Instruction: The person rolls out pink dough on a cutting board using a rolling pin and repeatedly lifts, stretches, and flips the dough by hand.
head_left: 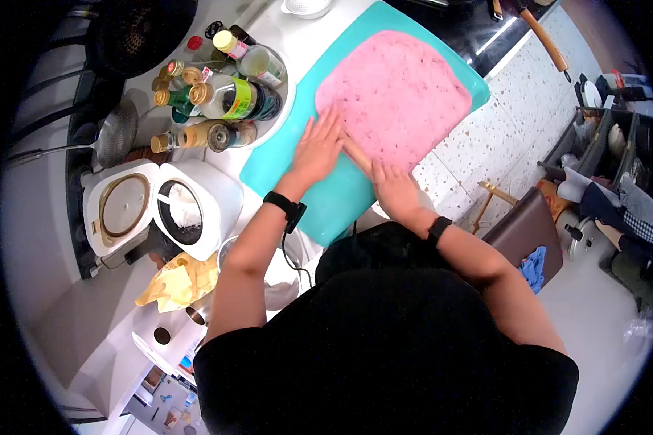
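Observation:
A wide, flat sheet of pink dough (pixel 395 94) with darker specks lies on a teal mat (pixel 279 161). A wooden rolling pin (pixel 358 156) rests along the dough's near edge. My left hand (pixel 319 150) lies with fingers extended over the pin's left end, next to the dough. At the pin's right end is my right hand (pixel 397 190), its fingers bent over the wood near the dough's lower corner. The palms hide both ends of the pin.
Bottles (pixel 232 98) crowd a round white tray (pixel 292 94) left of the mat. An open white rice cooker (pixel 225 196) stands below them, near a clear bowl (pixel 294 279). A black stove (pixel 479 32) is at the top right, a brown stool (pixel 522 230) at the right.

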Motion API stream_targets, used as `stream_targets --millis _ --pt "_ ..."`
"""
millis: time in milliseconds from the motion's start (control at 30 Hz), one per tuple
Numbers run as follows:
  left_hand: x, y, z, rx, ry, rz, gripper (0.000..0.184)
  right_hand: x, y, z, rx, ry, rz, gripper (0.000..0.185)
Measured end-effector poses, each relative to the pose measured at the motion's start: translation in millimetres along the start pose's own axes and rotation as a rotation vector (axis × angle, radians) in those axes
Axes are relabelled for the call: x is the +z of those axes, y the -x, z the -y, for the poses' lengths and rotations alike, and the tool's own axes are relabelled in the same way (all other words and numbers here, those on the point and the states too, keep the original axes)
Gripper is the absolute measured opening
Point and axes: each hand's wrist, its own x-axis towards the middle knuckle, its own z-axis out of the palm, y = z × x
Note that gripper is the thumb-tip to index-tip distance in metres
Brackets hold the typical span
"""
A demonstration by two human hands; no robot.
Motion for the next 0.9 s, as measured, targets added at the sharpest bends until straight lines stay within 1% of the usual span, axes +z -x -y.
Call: stream_targets --millis 33,67,100,133,167,200,233,267,300,333,400,433,467,500,533,567,633,667,700,767,800,867,900 --pt "-10 -8 -2 -0.062 -0.028 -0.07 0.054 -15 -8 0 -0.005 0.001 -0.001 0.059" --pt "-19 -19 -4 -0.065 -0.029 -0.073 0.054 -32 -16 -4 0.033 -0.146 0.008 0.056" --pt "-26 -32 -7 -0.042 -0.03 -0.139 0.054 -47 -24 -6 0.073 -0.295 0.024 0.053" --pt "-26 -44 -9 -0.018 -0.031 -0.204 0.055 -54 -36 -12 0.072 -0.295 0.033 0.053" --pt "-16 -55 -6 -0.026 -0.028 -0.201 0.055 -61 -53 -20 0.076 -0.217 0.023 0.055" --pt "1 -67 0 -0.025 -0.095 -0.169 0.055 -64 -64 -25 0.077 -0.139 0.012 0.057" --pt "16 -78 4 -0.02 -0.164 -0.139 0.056 -49 -71 -30 0.072 -0.14 0.014 0.057" --pt "31 -84 6 -0.027 -0.167 -0.139 0.056 -24 -79 -34 0.05 -0.011 -0.15 0.061" --pt "38 -94 4 -0.063 -0.068 -0.169 0.056 -22 -90 -33 0.024 0.117 -0.315 0.065" --pt "47 -107 4 -0.097 0.031 -0.198 0.056 -21 -97 -36 0.018 0.115 -0.313 0.065" --pt "53 -141 -1 -0.086 0.02 -0.205 0.056 -26 -104 -41 0.167 0.082 -0.176 0.069" --pt "51 -160 -8 -0.071 0.009 -0.214 0.056 -32 -111 -53 0.163 0.079 -0.165 0.069" --pt "52 -183 -13 -0.076 0.009 -0.211 0.056 -38 -122 -73 0.189 0.09 -0.206 0.07" --pt "55 -210 -17 -0.048 -0.081 -0.226 0.056 -48 -132 -94 0.214 0.105 -0.251 0.071" --pt "60 -234 -21 -0.02 -0.17 -0.238 0.055 -61 -141 -115 0.222 0.047 -0.306 0.071" --pt "66 -255 -29 -0.025 -0.165 -0.23 0.055 -70 -144 -134 0.223 0.045 -0.295 0.071" --pt "67 -292 -40 0.084 -0.229 -0.262 0.057 -93 -151 -161 0.225 0.18 -0.422 0.071" --pt "66 -294 -43 0.105 -0.258 -0.307 0.057 -97 -148 -160 0.197 0.118 -0.462 0.071" --pt "57 -281 -47 0.101 -0.262 -0.319 0.057 -98 -142 -152 0.153 0.063 -0.395 0.069" --pt "41 -237 -47 -0.029 -0.132 -0.26 0.057 -77 -134 -131 0.101 -0.094 -0.308 0.071" --pt "45 -229 -39 -0.028 -0.139 -0.257 0.057 -70 -133 -126 0.1 -0.1 -0.311 0.071" --pt "65 -217 -26 -0.004 -0.045 -0.23 0.058 -61 -133 -125 0.11 0.017 -0.223 0.072" --pt "65 -230 -26 -0.008 -0.046 -0.225 0.058 -67 -140 -133 0.109 0.012 -0.218 0.072"
